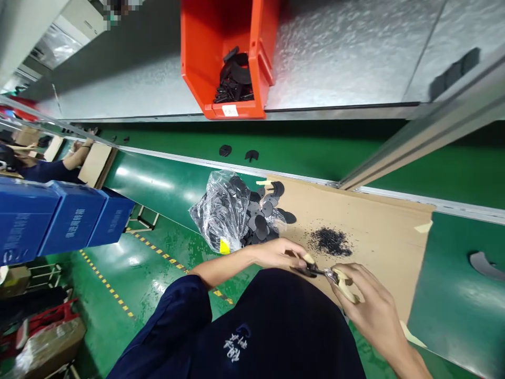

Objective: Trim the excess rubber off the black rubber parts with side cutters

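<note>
Left hand (pixel 282 253) pinching 1 black part (pixel 310 270), right hand (pixel 369 297) gripping metal tool (pixel 330 274), tip at part, contact unclear. Part's just beside black crumbs (pixel 330 241) on cardboard (pixel 379 231). Bag (pixel 223 210) further left.

Heap of bits (pixel 330 241) on cardboard (pixel 389 242), bag (pixel 223 205) to its left, bin (pixel 263 50) on the shelf (pixel 339 58) behind.

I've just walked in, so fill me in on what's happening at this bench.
A person's left hand holds a dark part while the right hand holds a pale-handled tool, its metal tip at the part. Beyond them, small black bits lie heaped on a brown sheet. To the left, flat dark pieces lie in and beside a clear plastic bag.
</note>
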{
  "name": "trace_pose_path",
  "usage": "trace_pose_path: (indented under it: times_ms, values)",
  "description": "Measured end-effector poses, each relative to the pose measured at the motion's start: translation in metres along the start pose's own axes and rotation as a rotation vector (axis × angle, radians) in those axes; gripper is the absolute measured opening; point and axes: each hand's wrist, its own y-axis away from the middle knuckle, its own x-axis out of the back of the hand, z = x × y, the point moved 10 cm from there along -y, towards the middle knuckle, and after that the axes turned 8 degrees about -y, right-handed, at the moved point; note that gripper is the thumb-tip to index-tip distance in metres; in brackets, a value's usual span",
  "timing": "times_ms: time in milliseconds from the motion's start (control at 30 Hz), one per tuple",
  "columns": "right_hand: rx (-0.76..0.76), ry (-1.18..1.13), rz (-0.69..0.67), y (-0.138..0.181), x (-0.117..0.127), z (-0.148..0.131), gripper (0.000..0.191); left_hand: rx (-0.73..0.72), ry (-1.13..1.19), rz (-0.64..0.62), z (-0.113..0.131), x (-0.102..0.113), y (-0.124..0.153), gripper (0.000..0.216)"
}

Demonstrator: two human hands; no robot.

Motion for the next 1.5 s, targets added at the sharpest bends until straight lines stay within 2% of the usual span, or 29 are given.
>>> trace_pose_path:
  times_ms: [67, 133, 200, 233, 300, 367, 467, 567, 667, 733, 867, 900, 967, 1067, 1133, 1167, 1200, 1267, 1333, 1367, 1400, 1433, 1467, 1500]
  values:
    - [-0.053, 0.064, 0.065, -0.005, -0.005, 0.007, 0.013, -0.003, -0.041, -0.124, -0.004, 0.011, -0.007, 0.032]
    - [-0.153, 0.159, 0.145, 0.000, -0.008, 0.024, 0.015, -0.045, -0.249, -0.100, -0.001, 0.046, -0.025, 0.024]
    - [-0.272, 0.240, 0.176, 0.018, -0.015, 0.048, 0.021, -0.063, -0.552, 0.057, 0.003, 0.103, -0.052, 0.019]
    - [-0.332, 0.264, 0.166, 0.031, -0.021, 0.062, 0.025, -0.035, -0.707, 0.176, 0.003, 0.137, -0.067, 0.017]
    - [-0.455, 0.296, 0.132, 0.064, -0.034, 0.090, 0.034, 0.005, -0.802, 0.321, -0.002, 0.195, -0.100, 0.020]
    - [-0.590, 0.356, 0.110, 0.102, -0.045, 0.116, 0.046, 0.057, -0.875, 0.459, -0.012, 0.245, -0.129, 0.024]
    - [-0.755, 0.508, 0.100, 0.147, -0.053, 0.147, 0.057, 0.117, -0.925, 0.546, -0.034, 0.287, -0.159, 0.028]
    - [-0.785, 0.631, 0.093, 0.167, -0.055, 0.162, 0.054, 0.160, -0.954, 0.566, -0.057, 0.304, -0.170, 0.026]
    - [-0.694, 0.699, 0.058, 0.166, -0.058, 0.167, 0.049, 0.174, -0.973, 0.596, -0.072, 0.319, -0.160, 0.025]
    - [-0.607, 0.712, 0.023, 0.161, -0.062, 0.166, 0.047, 0.210, -0.984, 0.671, -0.082, 0.337, -0.139, 0.026]
    - [-0.495, 0.710, -0.010, 0.154, -0.069, 0.166, 0.044, 0.476, -0.839, 1.077, -0.110, 0.389, -0.051, 0.027]
    - [-0.489, 0.707, -0.014, 0.153, -0.070, 0.166, 0.044, 0.521, -0.787, 1.142, -0.116, 0.396, -0.032, 0.028]
    - [-0.495, 0.695, -0.026, 0.152, -0.071, 0.168, 0.042, 0.531, -0.726, 1.167, -0.123, 0.401, -0.011, 0.029]
    - [-0.534, 0.650, -0.037, 0.150, -0.070, 0.167, 0.044, 0.461, -0.686, 1.151, -0.114, 0.389, -0.004, 0.030]
    - [-0.571, 0.584, 0.014, 0.146, -0.066, 0.161, 0.047, 0.315, -0.605, 1.079, -0.098, 0.358, -0.011, 0.029]
    - [-0.591, 0.536, 0.063, 0.143, -0.063, 0.156, 0.050, 0.205, -0.544, 0.992, -0.088, 0.331, -0.018, 0.028]
    - [-0.607, 0.486, 0.112, 0.138, -0.062, 0.150, 0.054, 0.076, -0.468, 0.869, -0.077, 0.295, -0.024, 0.027]
    - [-0.611, 0.401, 0.176, 0.125, -0.066, 0.132, 0.066, -0.118, -0.350, 0.539, -0.057, 0.200, -0.032, 0.025]
    - [-0.595, 0.283, 0.174, 0.107, -0.077, 0.111, 0.077, -0.180, -0.270, 0.222, -0.046, 0.097, -0.028, 0.024]
    - [-0.588, 0.191, 0.156, 0.099, -0.085, 0.101, 0.077, -0.185, -0.265, 0.149, -0.043, 0.058, -0.023, 0.023]
    - [-0.587, 0.087, 0.138, 0.092, -0.091, 0.093, 0.072, -0.193, -0.265, 0.096, -0.041, 0.026, -0.019, 0.021]
    - [-0.597, -0.016, 0.127, 0.087, -0.095, 0.086, 0.064, -0.179, -0.302, 0.069, -0.042, 0.004, -0.018, 0.018]
    - [-0.619, -0.103, 0.132, 0.085, -0.097, 0.082, 0.056, -0.133, -0.387, 0.083, -0.046, -0.007, -0.019, 0.014]
    - [-0.652, -0.167, 0.153, 0.087, -0.095, 0.081, 0.050, -0.069, -0.491, 0.118, -0.052, -0.008, -0.022, 0.013]
